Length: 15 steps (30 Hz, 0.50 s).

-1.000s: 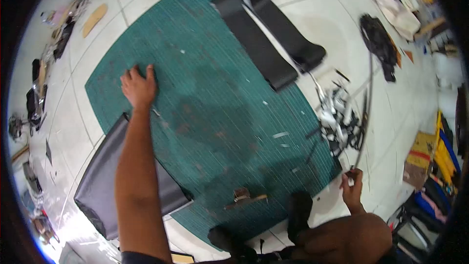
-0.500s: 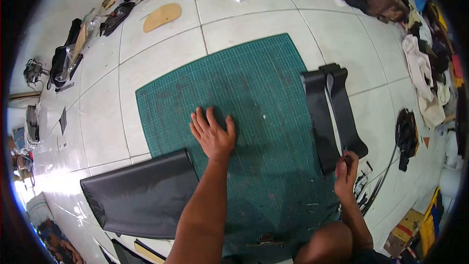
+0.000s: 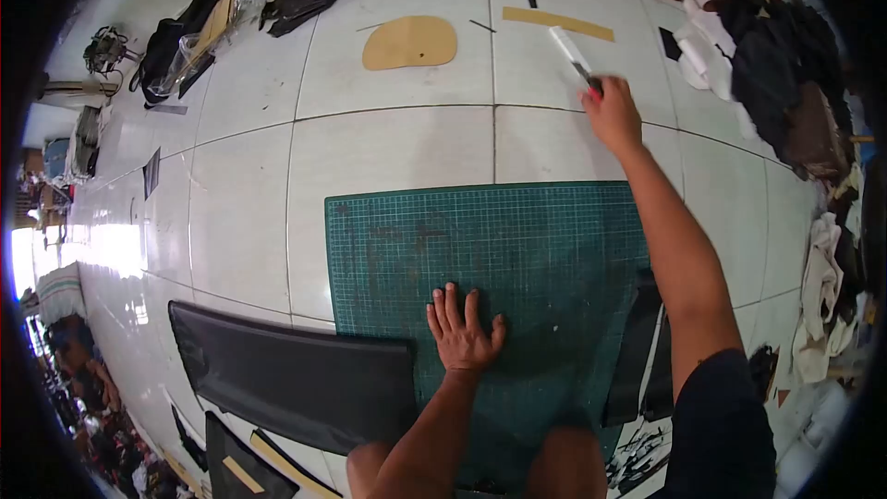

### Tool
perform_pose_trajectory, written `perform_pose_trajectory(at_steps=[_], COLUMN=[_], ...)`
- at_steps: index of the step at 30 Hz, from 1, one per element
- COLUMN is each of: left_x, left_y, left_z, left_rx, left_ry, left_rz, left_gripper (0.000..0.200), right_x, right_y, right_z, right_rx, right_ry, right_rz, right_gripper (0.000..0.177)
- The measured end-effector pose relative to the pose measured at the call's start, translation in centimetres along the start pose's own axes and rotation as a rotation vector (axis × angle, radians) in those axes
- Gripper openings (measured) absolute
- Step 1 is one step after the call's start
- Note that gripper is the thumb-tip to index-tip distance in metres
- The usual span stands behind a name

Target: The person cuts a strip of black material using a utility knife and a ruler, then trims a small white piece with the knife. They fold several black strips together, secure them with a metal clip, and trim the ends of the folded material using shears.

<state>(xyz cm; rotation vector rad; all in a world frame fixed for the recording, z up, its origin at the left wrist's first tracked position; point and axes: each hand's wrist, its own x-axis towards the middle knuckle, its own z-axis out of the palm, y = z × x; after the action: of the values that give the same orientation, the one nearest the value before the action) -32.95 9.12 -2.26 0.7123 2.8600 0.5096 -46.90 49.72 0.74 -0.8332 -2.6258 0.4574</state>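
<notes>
My left hand (image 3: 465, 335) lies flat on the green cutting mat (image 3: 480, 236), fingers spread. My right hand (image 3: 613, 114) is stretched out past the mat's far edge, closed around a utility knife (image 3: 590, 88) with a red and black handle. The knife's blade end points at a narrow white bar (image 3: 565, 41) on the tiled floor and overlaps it in this view. Just beyond lies a tan strip (image 3: 564, 22). A folded black sheet (image 3: 296, 374) overlaps the mat's left edge near my left forearm.
Black strips (image 3: 636, 342) lie on the mat's right side, partly behind my right arm. A rounded tan piece (image 3: 409, 42) lies on the far floor. Piles of dark and white cloth (image 3: 785, 74) line the right; black bags (image 3: 307, 2) sit at the far left.
My right hand has swung from the mat's right side to the far floor, carrying the knife. My left hand stays flat on the mat. The view has turned and shifted.
</notes>
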Motion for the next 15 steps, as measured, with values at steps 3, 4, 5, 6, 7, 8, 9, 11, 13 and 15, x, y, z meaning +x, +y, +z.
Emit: perform_pose_trajectory(at_steps=[3, 4, 5, 6, 7, 8, 9, 11, 13, 15], left_x=[0.2, 0.2, 0.1, 0.1, 0.0, 0.1, 0.0, 0.2, 0.3, 0.0], left_y=[-0.1, 0.0, 0.0, 0.0, -0.1, -0.1, 0.0, 0.1, 0.1, 0.2], left_z=[0.2, 0.1, 0.0, 0.0, 0.0, 0.2, 0.1, 0.0, 0.0, 0.3], left_rx=[0.013, 0.018, 0.023, 0.029, 0.034, 0.038, 0.039, 0.037, 0.032, 0.017], left_ry=[-0.021, -0.035, -0.056, -0.048, -0.040, -0.025, -0.023, -0.008, 0.045, 0.080], left_rz=[-0.011, -0.020, -0.021, -0.014, -0.006, 0.005, 0.004, 0.009, 0.030, 0.053], left_gripper=[0.062, 0.062, 0.063, 0.063, 0.063, 0.063, 0.063, 0.063, 0.063, 0.062], right_x=[4.7, 5.5, 5.8, 5.0, 4.3, 3.9, 3.2, 0.7, -3.5, -10.8], right_y=[-0.8, -0.8, -0.6, -0.3, 0.2, 0.7, 0.7, 0.9, 0.3, 0.3], right_z=[3.1, 3.4, 3.8, 4.3, 4.3, 4.1, 3.6, 2.1, -1.2, -5.9], right_rx=[-0.186, -0.184, -0.185, -0.208, -0.224, -0.239, -0.251, -0.128, 0.073, 0.370], right_ry=[0.007, -0.087, -0.182, -0.066, -0.074, -0.075, -0.078, -0.054, -0.018, 0.025], right_rz=[0.096, 0.153, 0.218, 0.149, 0.120, 0.088, 0.059, 0.097, 0.149, 0.240], right_gripper=[0.039, 0.038, 0.037, 0.032, 0.032, 0.031, 0.030, 0.028, 0.027, 0.026])
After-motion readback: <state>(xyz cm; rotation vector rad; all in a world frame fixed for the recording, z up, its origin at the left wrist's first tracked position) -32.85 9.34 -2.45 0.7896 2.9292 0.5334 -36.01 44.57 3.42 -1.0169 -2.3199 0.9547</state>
